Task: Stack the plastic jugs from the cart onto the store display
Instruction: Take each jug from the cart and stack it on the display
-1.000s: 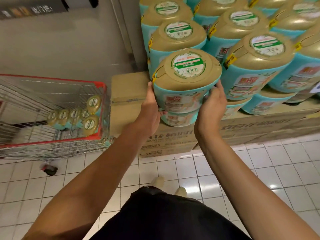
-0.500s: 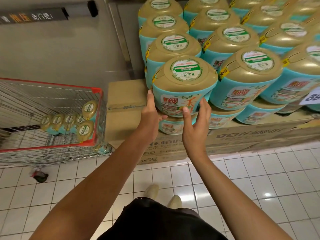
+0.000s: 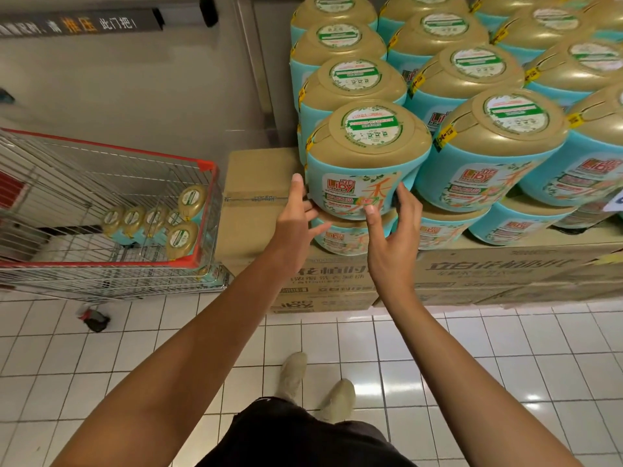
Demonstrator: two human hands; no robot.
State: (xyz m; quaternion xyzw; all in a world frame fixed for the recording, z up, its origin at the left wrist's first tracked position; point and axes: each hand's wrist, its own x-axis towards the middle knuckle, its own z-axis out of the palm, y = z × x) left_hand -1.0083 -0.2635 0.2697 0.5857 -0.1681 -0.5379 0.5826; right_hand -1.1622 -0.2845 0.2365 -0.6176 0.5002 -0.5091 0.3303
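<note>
A teal jug with a tan top (image 3: 367,156) sits at the front left corner of the display, stacked on another jug (image 3: 344,237). My left hand (image 3: 296,224) is at its left lower side, fingers straight and touching the jug's edge. My right hand (image 3: 391,234) touches the jug's front label with straight fingertips. Neither hand grips it. More jugs (image 3: 485,153) fill the display in rows to the right and behind. Several jugs (image 3: 161,224) lie in the red-rimmed wire cart (image 3: 202,210) at the left.
The display stands on cardboard boxes (image 3: 472,274). A single cardboard box (image 3: 256,203) sits between cart and display. A grey wall with a dark sign (image 3: 81,25) is behind the cart. White tile floor (image 3: 472,348) lies below, with my shoes (image 3: 313,382) on it.
The jug came down and settled onto the stack. Both hands let go of its sides and slid to its lower front, fingers straightening.
</note>
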